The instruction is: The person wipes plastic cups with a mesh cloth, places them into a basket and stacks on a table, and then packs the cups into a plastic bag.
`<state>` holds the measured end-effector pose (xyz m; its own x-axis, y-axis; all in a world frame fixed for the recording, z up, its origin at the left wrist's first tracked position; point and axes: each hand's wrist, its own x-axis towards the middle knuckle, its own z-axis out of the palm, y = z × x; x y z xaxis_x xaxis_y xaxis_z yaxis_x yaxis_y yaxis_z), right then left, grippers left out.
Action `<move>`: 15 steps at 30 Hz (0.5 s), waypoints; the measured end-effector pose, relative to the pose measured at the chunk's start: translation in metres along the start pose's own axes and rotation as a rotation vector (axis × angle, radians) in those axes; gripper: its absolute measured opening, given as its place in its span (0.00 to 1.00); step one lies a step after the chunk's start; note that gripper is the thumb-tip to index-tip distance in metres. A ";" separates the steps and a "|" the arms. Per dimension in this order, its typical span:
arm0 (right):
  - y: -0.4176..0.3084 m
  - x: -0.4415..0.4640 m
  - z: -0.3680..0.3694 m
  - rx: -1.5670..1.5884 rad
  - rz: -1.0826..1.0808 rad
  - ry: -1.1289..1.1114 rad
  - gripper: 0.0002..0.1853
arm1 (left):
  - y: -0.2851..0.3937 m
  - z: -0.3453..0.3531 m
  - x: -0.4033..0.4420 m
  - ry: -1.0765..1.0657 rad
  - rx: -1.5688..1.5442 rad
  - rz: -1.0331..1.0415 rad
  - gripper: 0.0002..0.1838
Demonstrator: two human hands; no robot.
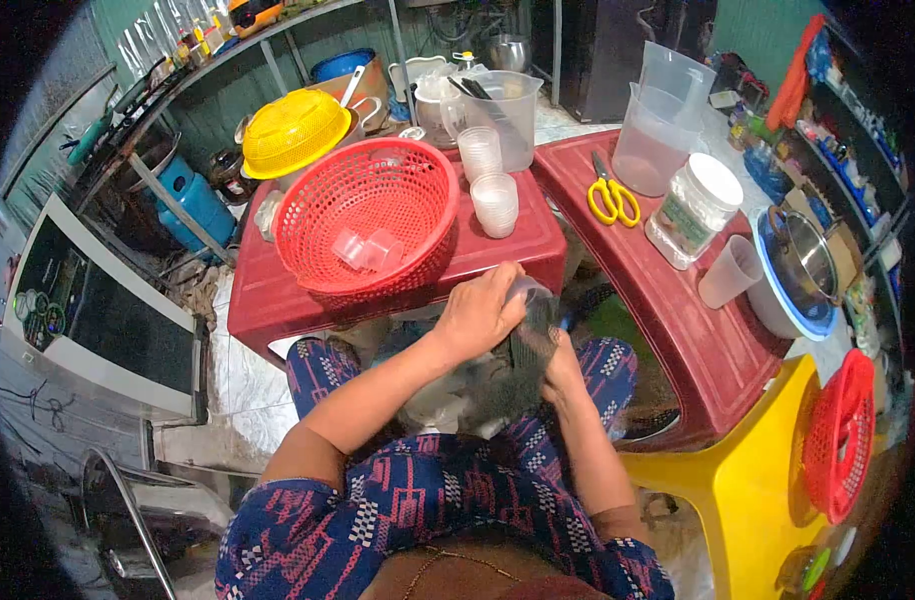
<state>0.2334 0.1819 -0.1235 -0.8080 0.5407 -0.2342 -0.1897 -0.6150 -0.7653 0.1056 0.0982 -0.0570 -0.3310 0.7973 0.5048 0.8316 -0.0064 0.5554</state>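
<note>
Clear cup: what looks like a clear cup [531,290] is held at the centre of the frame, just beyond the near edge of the red table [263,300], on the wearer's side. Light, thin-walled and slightly flexible handling is to be expected, slippery if wet; it is best taken around the wall near the rim, without squeezing.
Dark mesh: soft, limp and easily bunched, by its look; the dark mesh [526,365] is best gathered in a fold.
Left hand: the cup's upper part is gripped by the left hand [476,315], with the cup at its fingertips.
Right hand: the mesh seems to be grasped by the right hand [562,365], below the cup; exact finger placement is blurred.
Red basket: small clear cups [370,250] are contained in the red basket [433,210], upper left of the hands.
</note>
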 end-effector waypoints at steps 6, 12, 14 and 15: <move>0.006 -0.004 -0.026 -0.073 0.066 -0.163 0.14 | 0.004 -0.016 0.034 -0.051 -0.117 -0.032 0.10; 0.038 0.014 -0.068 -0.222 0.100 0.063 0.12 | -0.009 -0.063 0.111 0.014 0.179 -0.038 0.11; 0.047 0.019 -0.074 -0.308 0.051 0.067 0.09 | -0.030 -0.074 0.139 0.004 0.330 -0.082 0.12; 0.051 0.024 -0.077 -0.402 0.003 0.065 0.07 | -0.041 -0.076 0.149 0.001 0.333 -0.073 0.12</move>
<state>0.2473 0.2070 -0.2143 -0.7686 0.5825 -0.2644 0.0559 -0.3505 -0.9349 -0.0116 0.1710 0.0458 -0.3957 0.7875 0.4726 0.9054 0.2484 0.3442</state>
